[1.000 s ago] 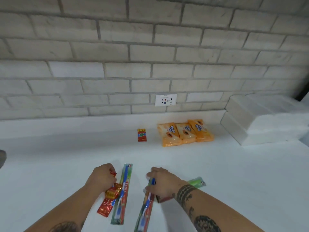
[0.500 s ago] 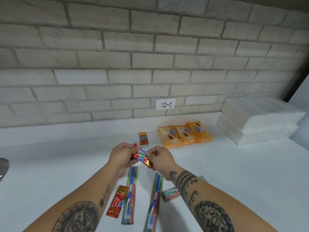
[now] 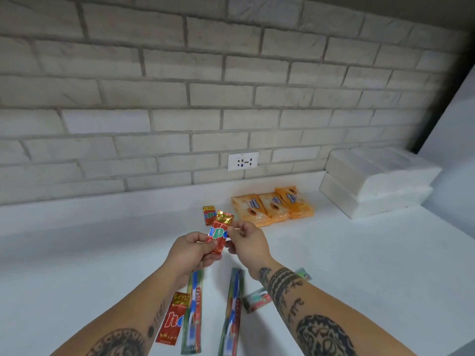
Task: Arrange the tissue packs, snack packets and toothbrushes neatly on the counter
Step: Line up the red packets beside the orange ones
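Left hand (image 3: 190,253) and right hand (image 3: 248,242) both pinch a red snack packet (image 3: 218,233) above the counter (image 3: 359,253), just left of the orange tissue packs (image 3: 272,209); a packaged toothbrush (image 3: 192,312) and a second toothbrush (image 3: 232,312) lie well nearer than those packs.

the white counter (image 3: 77,253) lies bare across its whole left part, and again in a wide band on the right, out to the stacked white blocks (image 3: 372,186) in the far right corner. the brick wall (image 3: 231,98) closes the back. near it, three orange tissue packs (image 3: 272,206) lie touching side by side, with a small snack packet (image 3: 208,214) just beside them on the left. in the middle, the left hand (image 3: 190,253) and right hand (image 3: 246,242) pinch a raised snack packet (image 3: 218,233). under the forearms, a flat red packet (image 3: 171,319), a left toothbrush pack (image 3: 192,309), a middle toothbrush pack (image 3: 232,312) and a third toothbrush pack (image 3: 257,300) crowd the near strip, with narrow gaps between them.
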`<action>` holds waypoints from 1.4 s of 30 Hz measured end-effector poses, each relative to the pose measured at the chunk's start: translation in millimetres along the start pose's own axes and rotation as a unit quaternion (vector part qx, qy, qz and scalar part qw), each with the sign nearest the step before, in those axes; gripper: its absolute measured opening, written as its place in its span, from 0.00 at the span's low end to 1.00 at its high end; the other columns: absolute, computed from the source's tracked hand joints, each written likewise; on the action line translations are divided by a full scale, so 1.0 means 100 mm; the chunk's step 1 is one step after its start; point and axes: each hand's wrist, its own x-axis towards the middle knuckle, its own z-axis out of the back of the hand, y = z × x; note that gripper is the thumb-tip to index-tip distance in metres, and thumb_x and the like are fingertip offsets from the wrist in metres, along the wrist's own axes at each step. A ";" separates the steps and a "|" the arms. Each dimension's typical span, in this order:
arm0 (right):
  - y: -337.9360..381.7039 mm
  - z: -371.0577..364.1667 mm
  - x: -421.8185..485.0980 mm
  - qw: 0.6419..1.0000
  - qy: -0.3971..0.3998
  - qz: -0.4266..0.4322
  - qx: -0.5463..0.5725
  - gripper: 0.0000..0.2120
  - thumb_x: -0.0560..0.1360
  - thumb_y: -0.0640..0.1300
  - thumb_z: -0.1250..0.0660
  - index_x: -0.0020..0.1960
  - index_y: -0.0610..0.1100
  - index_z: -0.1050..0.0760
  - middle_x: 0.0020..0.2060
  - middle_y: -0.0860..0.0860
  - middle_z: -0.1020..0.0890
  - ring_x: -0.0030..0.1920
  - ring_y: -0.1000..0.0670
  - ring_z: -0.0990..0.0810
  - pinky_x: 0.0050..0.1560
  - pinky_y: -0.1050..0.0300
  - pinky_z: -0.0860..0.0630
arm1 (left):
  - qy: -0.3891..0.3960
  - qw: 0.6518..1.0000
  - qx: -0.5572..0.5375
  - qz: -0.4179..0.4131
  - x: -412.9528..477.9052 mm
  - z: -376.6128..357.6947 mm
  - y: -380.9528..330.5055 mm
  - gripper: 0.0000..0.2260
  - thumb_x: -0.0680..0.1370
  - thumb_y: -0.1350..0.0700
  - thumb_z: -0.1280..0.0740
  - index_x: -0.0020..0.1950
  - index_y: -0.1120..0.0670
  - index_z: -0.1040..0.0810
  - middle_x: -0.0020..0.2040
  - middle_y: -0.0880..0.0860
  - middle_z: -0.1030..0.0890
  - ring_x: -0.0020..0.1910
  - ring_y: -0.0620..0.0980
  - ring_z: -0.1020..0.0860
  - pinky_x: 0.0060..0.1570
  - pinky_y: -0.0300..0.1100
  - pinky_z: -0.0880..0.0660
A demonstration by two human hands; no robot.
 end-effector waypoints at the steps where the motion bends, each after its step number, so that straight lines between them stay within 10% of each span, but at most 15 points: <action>1: -0.02 -0.01 0.04 1.000 0.012 0.001 -0.011 0.05 0.81 0.44 0.33 0.54 0.43 0.21 0.42 0.46 0.14 0.34 0.54 0.19 0.37 0.60 0.22 | 0.004 1.000 -0.006 -0.002 0.03 -0.02 0.00 0.07 0.79 0.61 0.27 0.55 0.62 0.19 0.44 0.62 0.12 0.33 0.47 0.14 0.26 0.34 0.24; 6: -0.15 0.01 0.19 0.996 0.025 -0.002 -0.081 0.02 0.78 0.45 0.29 0.48 0.48 0.18 0.41 0.48 0.13 0.42 0.46 0.14 0.50 0.43 0.16 | 0.028 0.999 0.044 0.010 0.17 -0.11 0.06 0.09 0.79 0.56 0.26 0.55 0.61 0.19 0.42 0.57 0.12 0.37 0.49 0.13 0.31 0.37 0.22; 17: -0.38 -0.08 0.70 0.989 0.067 -0.015 -0.128 0.05 0.78 0.47 0.28 0.52 0.47 0.18 0.42 0.49 0.13 0.43 0.48 0.13 0.49 0.46 0.15 | -0.057 0.998 0.027 -0.013 0.70 -0.11 0.17 0.05 0.78 0.60 0.25 0.51 0.61 0.17 0.44 0.60 0.13 0.36 0.51 0.14 0.34 0.41 0.19; 22: -0.41 -0.20 1.03 0.986 0.047 0.007 -0.163 0.08 0.78 0.44 0.28 0.56 0.48 0.24 0.42 0.51 0.16 0.38 0.55 0.16 0.35 0.64 0.20 | -0.101 0.994 0.049 -0.017 1.04 -0.06 0.17 0.11 0.75 0.60 0.23 0.55 0.53 0.18 0.44 0.55 0.12 0.41 0.55 0.13 0.48 0.55 0.15; 28: -0.53 -0.36 1.47 0.975 0.033 0.003 -0.220 0.08 0.78 0.43 0.29 0.55 0.45 0.24 0.45 0.52 0.20 0.37 0.61 0.22 0.29 0.73 0.31 | -0.125 0.979 0.157 -0.045 1.48 0.03 0.23 0.14 0.75 0.58 0.27 0.60 0.50 0.18 0.46 0.48 0.12 0.45 0.50 0.14 0.47 0.45 0.18; 32: -0.64 -0.37 1.75 0.961 -0.002 -0.020 -0.275 0.06 0.81 0.41 0.35 0.58 0.47 0.27 0.50 0.52 0.20 0.40 0.61 0.25 0.33 0.68 0.33 | -0.141 0.929 0.324 -0.114 1.77 0.08 0.35 0.15 0.82 0.60 0.35 0.67 0.50 0.19 0.64 0.50 0.17 0.62 0.53 0.19 0.58 0.35 0.30; 36: -0.69 -0.46 1.98 0.947 -0.028 -0.009 -0.321 0.06 0.81 0.41 0.38 0.57 0.48 0.28 0.50 0.52 0.22 0.46 0.52 0.22 0.41 0.60 0.27 | -0.081 0.835 0.514 -0.180 2.07 0.09 0.40 0.21 0.84 0.55 0.40 0.76 0.40 0.28 0.81 0.45 0.34 0.73 0.56 0.30 0.67 0.52 0.29; 42: -0.75 -0.60 2.15 0.922 -0.028 0.029 -0.385 0.12 0.82 0.41 0.39 0.64 0.48 0.27 0.55 0.52 0.22 0.54 0.51 0.23 0.54 0.53 0.23 | -0.098 0.769 0.604 -0.183 2.20 0.18 0.45 0.20 0.85 0.45 0.44 0.77 0.38 0.31 0.81 0.41 0.35 0.69 0.53 0.32 0.62 0.51 0.34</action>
